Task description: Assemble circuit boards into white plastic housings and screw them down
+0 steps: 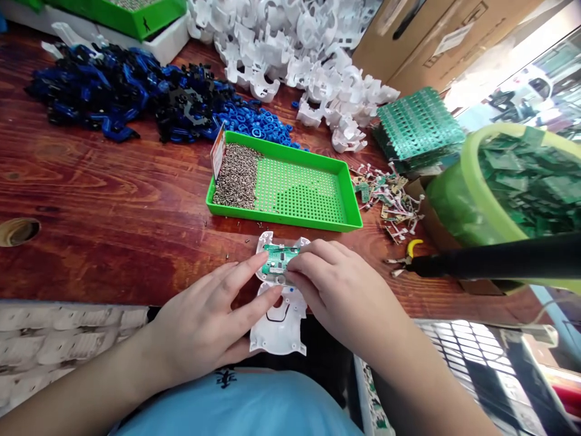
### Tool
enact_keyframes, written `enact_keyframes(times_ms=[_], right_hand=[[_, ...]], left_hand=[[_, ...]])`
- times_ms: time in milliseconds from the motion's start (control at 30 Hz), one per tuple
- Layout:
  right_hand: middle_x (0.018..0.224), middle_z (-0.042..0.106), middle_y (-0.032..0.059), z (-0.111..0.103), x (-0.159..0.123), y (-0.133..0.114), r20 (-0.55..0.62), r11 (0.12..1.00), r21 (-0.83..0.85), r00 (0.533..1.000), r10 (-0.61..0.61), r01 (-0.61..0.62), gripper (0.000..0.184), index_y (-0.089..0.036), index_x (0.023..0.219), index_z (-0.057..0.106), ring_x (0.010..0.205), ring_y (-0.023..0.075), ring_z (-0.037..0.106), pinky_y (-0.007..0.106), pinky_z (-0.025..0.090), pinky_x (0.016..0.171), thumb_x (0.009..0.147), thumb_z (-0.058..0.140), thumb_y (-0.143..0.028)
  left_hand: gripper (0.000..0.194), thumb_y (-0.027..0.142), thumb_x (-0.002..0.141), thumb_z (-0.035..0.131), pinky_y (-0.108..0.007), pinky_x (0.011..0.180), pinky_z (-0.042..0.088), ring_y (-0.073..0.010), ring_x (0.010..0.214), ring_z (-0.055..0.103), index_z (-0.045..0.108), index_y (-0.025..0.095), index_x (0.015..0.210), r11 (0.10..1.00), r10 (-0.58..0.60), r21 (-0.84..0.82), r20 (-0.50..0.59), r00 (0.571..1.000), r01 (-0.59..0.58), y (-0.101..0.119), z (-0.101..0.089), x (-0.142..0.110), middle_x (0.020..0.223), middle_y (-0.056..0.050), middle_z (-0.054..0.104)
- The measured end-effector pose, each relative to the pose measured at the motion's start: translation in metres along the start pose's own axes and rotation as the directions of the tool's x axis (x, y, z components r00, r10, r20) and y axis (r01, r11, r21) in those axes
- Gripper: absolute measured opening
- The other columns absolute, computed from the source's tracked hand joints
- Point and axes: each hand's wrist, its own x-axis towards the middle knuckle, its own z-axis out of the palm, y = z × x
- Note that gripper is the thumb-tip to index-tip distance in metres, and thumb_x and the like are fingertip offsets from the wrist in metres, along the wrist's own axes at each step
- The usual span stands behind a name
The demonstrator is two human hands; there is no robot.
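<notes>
A small green circuit board (275, 260) lies in the upper part of a white plastic shell (278, 336) at the table's front edge. The shell's lower part reaches out past that edge. My left hand (200, 318) holds the shell from the left, its index fingertip on the board's left side and another finger across the shell's middle. From the right, my right hand (338, 284) closes its fingertips at the board's right edge. Anything smaller between those fingertips is hidden.
Beyond my hands sits a green tray (313, 188) with many small screws (236, 175). Behind it lie blue and black parts (131, 91) and white shells (290, 48). Wired boards (390, 197), yellow-handled pliers (414, 247) and a green tub (467, 188) are on the right. A dark bar (494, 263) juts in.
</notes>
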Motion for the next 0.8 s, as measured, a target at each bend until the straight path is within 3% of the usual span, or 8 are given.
enact_keyframes(times_ms=[233, 400, 500, 567, 667, 800], right_hand=[[0.083, 0.061, 0.0025, -0.002, 0.006, -0.005, 0.137, 0.994, -0.049, 0.985, 0.102, -0.096, 0.007, -0.020, 0.081, 0.062, 0.075, 0.0184, 0.060, 0.029, 0.040, 0.060, 0.087, 0.058, -0.020], [0.085, 0.061, 0.0012, -0.001, 0.006, -0.007, 0.158, 0.988, -0.078, 0.977, 0.141, -0.130, 0.008, -0.021, 0.084, 0.061, 0.068, 0.0168, 0.061, 0.028, 0.031, 0.051, 0.089, 0.054, -0.021], [0.084, 0.060, 0.0001, -0.001, 0.006, -0.004, 0.155, 0.989, -0.047, 0.977, 0.146, -0.141, 0.010, -0.021, 0.084, 0.061, 0.065, 0.0144, 0.060, 0.027, 0.027, 0.050, 0.090, 0.052, -0.022], [0.083, 0.060, -0.0003, -0.002, 0.007, -0.001, 0.162, 0.992, -0.005, 0.979, 0.128, -0.129, 0.012, -0.021, 0.083, 0.062, 0.065, 0.0127, 0.059, 0.025, 0.028, 0.051, 0.089, 0.052, -0.021], [0.083, 0.061, -0.0006, -0.005, 0.012, 0.007, 0.197, 0.993, 0.083, 0.978, 0.069, -0.087, 0.011, -0.021, 0.081, 0.065, 0.069, 0.0115, 0.058, 0.023, 0.031, 0.054, 0.086, 0.056, -0.019], [0.078, 0.064, -0.0017, -0.012, 0.024, 0.016, 0.258, 0.981, 0.190, 0.966, -0.004, -0.047, 0.011, -0.021, 0.076, 0.068, 0.068, 0.0103, 0.056, 0.021, 0.032, 0.055, 0.080, 0.059, -0.015]], left_hand=[[0.055, 0.045, 0.086, 0.052, -0.050, 0.091, 0.050, -0.0361, 0.121, 0.045, 0.042, 0.020, 0.133, 0.999, -0.031, -0.012, 0.009, 0.999, 0.031, 0.002, -0.002, 0.001, 0.147, -0.021, 0.022], [0.061, 0.055, 0.088, 0.042, -0.053, 0.098, 0.045, -0.0372, 0.132, 0.036, 0.035, 0.021, 0.139, 0.974, -0.162, -0.157, 0.015, 0.987, 0.162, 0.013, -0.003, 0.002, 0.151, -0.020, 0.017], [0.061, 0.049, 0.092, 0.038, -0.049, 0.105, 0.040, -0.0307, 0.137, 0.031, 0.024, 0.020, 0.144, 0.894, -0.373, -0.257, 0.028, 0.927, 0.367, 0.020, -0.006, 0.009, 0.152, -0.016, 0.024], [0.066, 0.050, 0.090, 0.043, -0.052, 0.106, 0.038, -0.0311, 0.137, 0.032, 0.023, 0.019, 0.144, 0.839, -0.483, -0.259, 0.052, 0.874, 0.479, 0.021, -0.008, 0.018, 0.150, -0.016, 0.030], [0.073, 0.056, 0.083, 0.049, -0.058, 0.106, 0.036, -0.0352, 0.134, 0.036, 0.030, 0.014, 0.140, 0.785, -0.558, -0.266, 0.084, 0.825, 0.559, 0.019, -0.008, 0.035, 0.145, -0.019, 0.038], [0.080, 0.056, 0.077, 0.054, -0.057, 0.105, 0.036, -0.0364, 0.132, 0.038, 0.031, 0.012, 0.140, 0.688, -0.656, -0.290, 0.142, 0.741, 0.665, 0.016, -0.005, 0.050, 0.142, -0.020, 0.043]])
